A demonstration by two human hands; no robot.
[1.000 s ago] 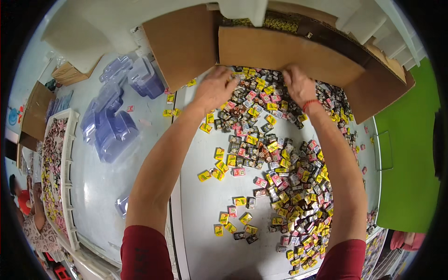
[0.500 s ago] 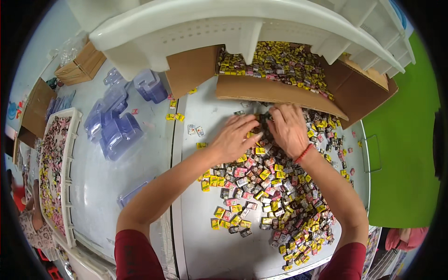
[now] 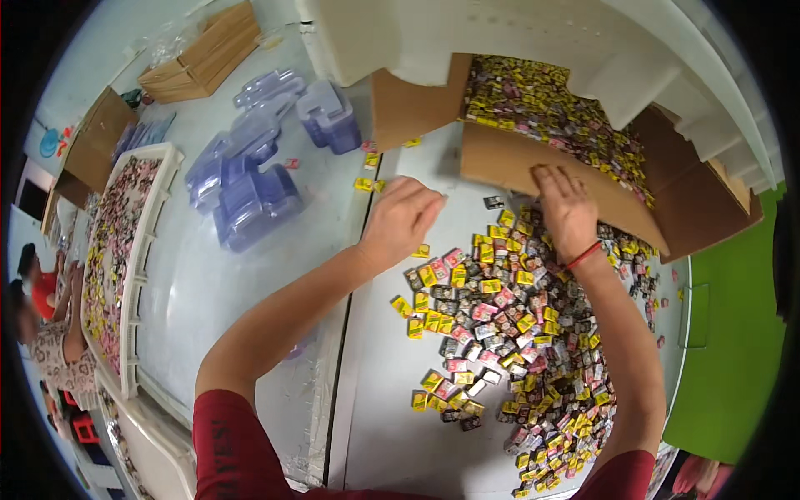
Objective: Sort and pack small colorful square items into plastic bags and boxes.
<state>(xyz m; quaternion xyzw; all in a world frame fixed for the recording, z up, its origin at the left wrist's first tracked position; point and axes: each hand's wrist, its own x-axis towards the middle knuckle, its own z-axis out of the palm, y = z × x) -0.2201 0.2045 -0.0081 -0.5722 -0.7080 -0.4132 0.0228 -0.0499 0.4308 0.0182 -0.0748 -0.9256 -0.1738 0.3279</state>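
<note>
Small wrapped pieces (image 3: 500, 308), like tiny candy boxes in yellow, pink and black, lie in a loose pile on the white table. My left hand (image 3: 403, 218) hangs left of the pile, its fingers curled closed; whatever is inside them is hidden. With fingers stretched out, my right hand (image 3: 568, 208) lies at the pile's far edge, fingertips over the front flap of a cardboard box (image 3: 542, 162). More of the same pieces (image 3: 550, 100) fill that box.
Clear bluish plastic containers (image 3: 250, 200) sit on the left table. Beyond them stands a white crate (image 3: 143, 275) of pieces; people (image 3: 62, 333) work beside it. A white plastic crate (image 3: 533, 33) overhangs the box. A carton (image 3: 200, 58) is at the far left.
My left hand has left the pile, moving left with its fingers curled. My right hand has flattened onto the box flap. The whole view has shifted and turned.
</note>
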